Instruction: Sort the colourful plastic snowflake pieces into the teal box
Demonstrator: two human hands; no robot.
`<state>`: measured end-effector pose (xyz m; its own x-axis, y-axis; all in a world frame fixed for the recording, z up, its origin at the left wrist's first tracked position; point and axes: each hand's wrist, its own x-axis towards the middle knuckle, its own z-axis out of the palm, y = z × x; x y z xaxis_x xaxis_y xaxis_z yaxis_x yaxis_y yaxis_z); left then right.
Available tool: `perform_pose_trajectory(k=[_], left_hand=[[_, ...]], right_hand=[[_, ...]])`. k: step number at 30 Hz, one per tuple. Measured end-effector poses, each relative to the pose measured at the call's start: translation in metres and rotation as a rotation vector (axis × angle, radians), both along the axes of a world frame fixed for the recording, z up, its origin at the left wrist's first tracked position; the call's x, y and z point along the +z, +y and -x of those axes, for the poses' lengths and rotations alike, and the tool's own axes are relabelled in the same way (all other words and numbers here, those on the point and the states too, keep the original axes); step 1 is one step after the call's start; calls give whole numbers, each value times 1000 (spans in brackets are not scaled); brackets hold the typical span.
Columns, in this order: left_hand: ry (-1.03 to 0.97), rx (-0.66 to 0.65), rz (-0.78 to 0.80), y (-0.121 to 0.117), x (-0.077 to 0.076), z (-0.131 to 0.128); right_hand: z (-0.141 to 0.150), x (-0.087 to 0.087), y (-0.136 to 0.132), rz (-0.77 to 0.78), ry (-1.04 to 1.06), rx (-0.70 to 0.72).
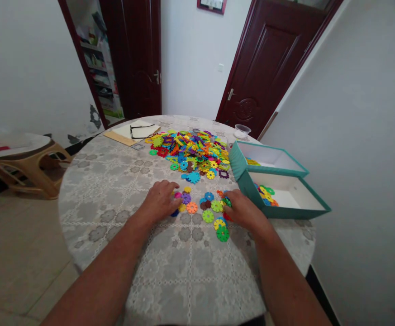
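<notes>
My left hand (160, 199) rests on the table with its fingers and thumb apart. It is beside a small group of flat plastic gear-shaped pieces, with a purple piece (186, 198), a pink piece (178, 195) and an orange piece (192, 208) near its fingertips. Opposite it, my right hand (240, 207) lies over a second group, thumb and fingers spread around a dark green piece (228, 202). Red pieces are partly hidden beneath this hand. Between the hands lie a blue piece (209, 196) and a lime piece (208, 216); a green piece (222, 233) is closest to me.
A large heap of colourful pieces (197, 151) covers the table's far middle. An open teal box (292, 213) with two compartments stands at right, some pieces inside. Glasses (143, 132) lie on papers at far left; a clear plastic bowl (242, 130) sits far right.
</notes>
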<state>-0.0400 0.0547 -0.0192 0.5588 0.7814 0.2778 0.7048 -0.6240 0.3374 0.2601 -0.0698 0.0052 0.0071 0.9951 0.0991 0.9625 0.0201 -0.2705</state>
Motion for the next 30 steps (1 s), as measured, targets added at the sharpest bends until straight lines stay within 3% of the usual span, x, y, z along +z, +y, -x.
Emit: perform_pose_trajectory(k=[3, 6, 11, 14, 18, 24, 30], left_hand=[[25, -33, 38, 4, -1, 10], [58, -130, 69, 3, -7, 12], [138, -163, 71, -13, -20, -6], [120, -146, 22, -22, -24, -20], [62, -140, -43, -27, -28, -32], [67, -118, -75, -26, -30, -49], [-16, -146, -99, -9, -26, -70]], right_hand=[[7, 5, -9, -49, 12, -2], [23, -3, -26, -145, 28, -17], [50, -46, -67, -228, -6, -66], [55, -65, -77, -226, -20, -93], [52, -68, -56, -247, -14, -146], [57, -66, 7, -301, -14, -167], [55, -65, 49, -354, 226, 52]])
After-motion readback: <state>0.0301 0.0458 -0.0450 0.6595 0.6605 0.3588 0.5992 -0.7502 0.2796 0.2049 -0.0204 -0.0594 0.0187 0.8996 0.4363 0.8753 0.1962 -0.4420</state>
